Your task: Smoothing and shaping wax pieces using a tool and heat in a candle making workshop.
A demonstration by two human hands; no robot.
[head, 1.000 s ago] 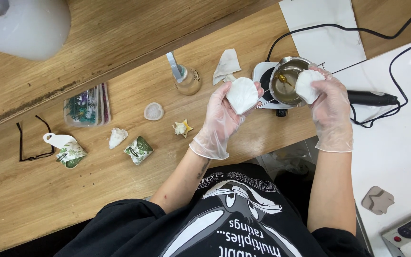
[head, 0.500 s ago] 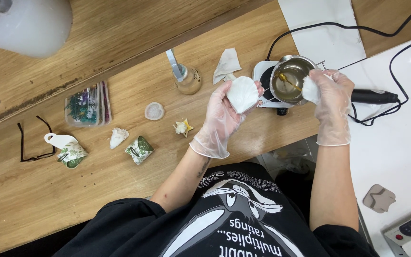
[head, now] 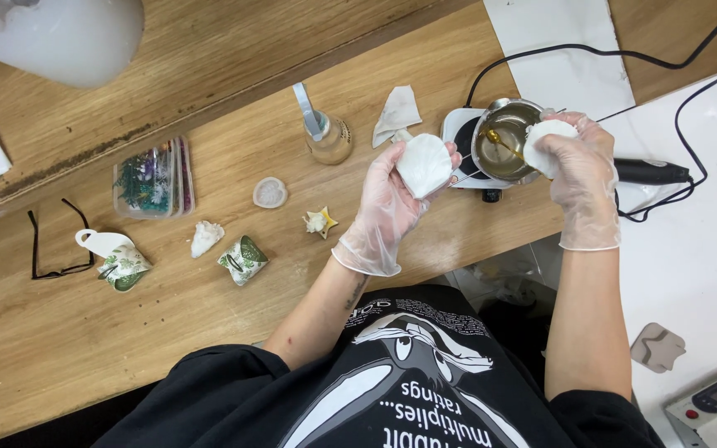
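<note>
My left hand [head: 387, 203], in a clear glove, holds up a white shell-shaped piece [head: 425, 163] above the wooden table [head: 209, 332]. My right hand [head: 581, 170], also gloved, grips a second white piece [head: 545, 141] over the rim of a small metal pot [head: 504, 141] that holds yellowish liquid. The pot stands on a small white hotplate [head: 462, 133]. Its black handle [head: 649, 172] points right.
On the table lie a glass jar with a metal tool [head: 325, 133], a crumpled tissue [head: 397, 112], a round mould [head: 270, 192], small shells [head: 207, 236], a star-shaped piece [head: 319, 222], leaf-patterned pieces [head: 243, 259], a clear box [head: 153, 177] and black glasses [head: 56, 245]. Black cables [head: 690, 75] run at the right.
My right hand has carried its white piece a little left and up, over the pot's rim. My left hand keeps its shell piece almost still.
</note>
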